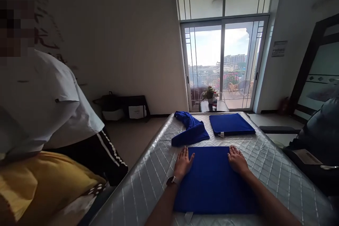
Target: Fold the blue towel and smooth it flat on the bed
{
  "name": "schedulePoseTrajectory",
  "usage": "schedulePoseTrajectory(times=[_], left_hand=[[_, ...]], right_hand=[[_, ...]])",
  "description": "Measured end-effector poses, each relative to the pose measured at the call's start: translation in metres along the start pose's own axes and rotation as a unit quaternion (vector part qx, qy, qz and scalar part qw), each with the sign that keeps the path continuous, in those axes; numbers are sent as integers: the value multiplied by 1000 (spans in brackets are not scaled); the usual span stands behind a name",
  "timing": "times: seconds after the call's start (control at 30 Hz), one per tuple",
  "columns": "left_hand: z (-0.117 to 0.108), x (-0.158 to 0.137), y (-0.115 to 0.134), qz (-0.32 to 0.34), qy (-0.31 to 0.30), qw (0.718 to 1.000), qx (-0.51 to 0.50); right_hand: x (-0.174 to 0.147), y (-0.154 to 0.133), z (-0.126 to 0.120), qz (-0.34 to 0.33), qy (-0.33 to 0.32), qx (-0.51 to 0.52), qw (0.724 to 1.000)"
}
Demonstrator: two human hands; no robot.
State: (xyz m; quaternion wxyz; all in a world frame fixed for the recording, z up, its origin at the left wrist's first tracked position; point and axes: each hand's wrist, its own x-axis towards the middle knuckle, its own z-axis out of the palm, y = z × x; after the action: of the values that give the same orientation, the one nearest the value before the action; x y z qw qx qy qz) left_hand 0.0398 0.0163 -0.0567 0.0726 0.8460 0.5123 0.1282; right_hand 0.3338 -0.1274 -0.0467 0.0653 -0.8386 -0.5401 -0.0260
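A flat blue cloth cover [212,183], squared and smooth like a cushion cover, lies in front of me on a silvery quilted surface [140,180]. On its far left corner rests my left hand [184,162], fingers stretched out and holding nothing; a watch is on that wrist. My right hand [237,160] lies open along the far right edge of the same cover. A pale tag [188,216] sticks out at the near edge. Beyond it, a second flat blue cover [231,123] lies at the right, and a crumpled blue cloth [190,129] lies at the left.
A person in a white shirt [60,88] stands at the left beside a yellow cushion or cloth [50,180]. Behind the quilted surface stands a small table [205,106] with a plant and bottle, before a glass sliding door [203,53]. Dark furniture [315,155] is at the right.
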Motion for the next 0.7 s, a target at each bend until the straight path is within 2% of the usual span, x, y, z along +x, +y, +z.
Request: schedulePoseTrajectory(times=[0.17, 0.4, 0.7], left_hand=[[-4, -3, 4, 4, 5, 1000, -4], [-3, -2, 2, 14, -3, 1000, 5], [-8, 2, 6, 1, -39, 996, 85]], right_hand=[[-13, -4, -8, -19, 10, -24, 999], [-45, -5, 6, -22, -16, 37, 999], [-56, -10, -7, -6, -24, 114, 993]])
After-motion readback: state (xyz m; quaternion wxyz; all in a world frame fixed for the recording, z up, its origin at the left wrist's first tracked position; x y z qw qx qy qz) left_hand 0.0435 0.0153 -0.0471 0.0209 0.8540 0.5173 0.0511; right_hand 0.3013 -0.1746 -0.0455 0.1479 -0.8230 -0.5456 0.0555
